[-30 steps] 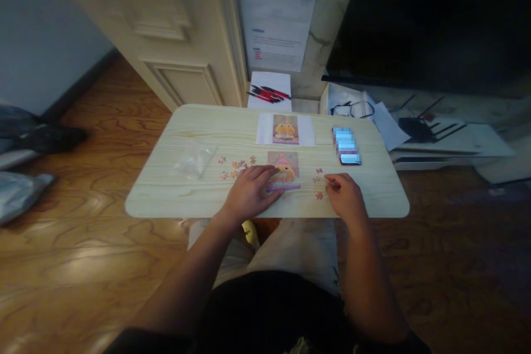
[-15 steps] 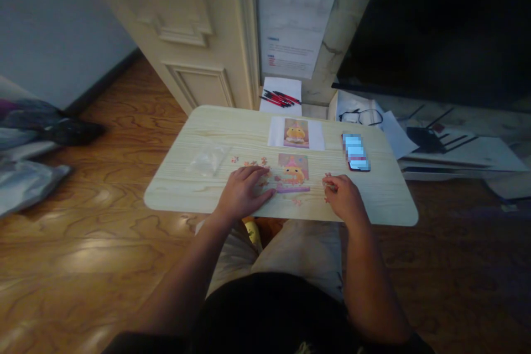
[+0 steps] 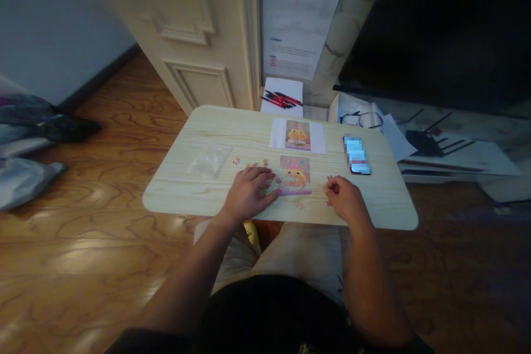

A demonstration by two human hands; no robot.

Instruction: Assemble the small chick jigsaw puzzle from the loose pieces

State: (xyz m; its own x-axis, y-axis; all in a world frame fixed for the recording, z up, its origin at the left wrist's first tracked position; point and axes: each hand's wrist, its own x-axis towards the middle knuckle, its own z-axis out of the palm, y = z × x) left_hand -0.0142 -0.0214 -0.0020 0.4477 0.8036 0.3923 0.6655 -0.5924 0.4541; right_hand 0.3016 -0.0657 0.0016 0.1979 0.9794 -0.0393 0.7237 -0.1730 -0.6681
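Note:
A small jigsaw puzzle (image 3: 295,175) with a yellow duck picture lies on the light wooden table (image 3: 186,188). My left hand (image 3: 248,193) rests flat on the table, its fingers touching the puzzle's left edge. My right hand (image 3: 344,196) sits to the right of the puzzle with fingers curled; whether it pinches a piece I cannot tell. Loose puzzle pieces (image 3: 251,165) lie left of the puzzle, and a few more pieces (image 3: 299,204) lie below it and by my right hand.
A reference picture sheet (image 3: 297,136) lies behind the puzzle. A phone (image 3: 357,155) is at the right, a clear plastic bag (image 3: 209,159) at the left. Red pens (image 3: 281,100), glasses (image 3: 360,118) and papers lie on the floor beyond the table.
The view shifted slightly. My right hand drew back a little toward me from the pieces at the puzzle's right. My left hand stays on the puzzle's left edge.

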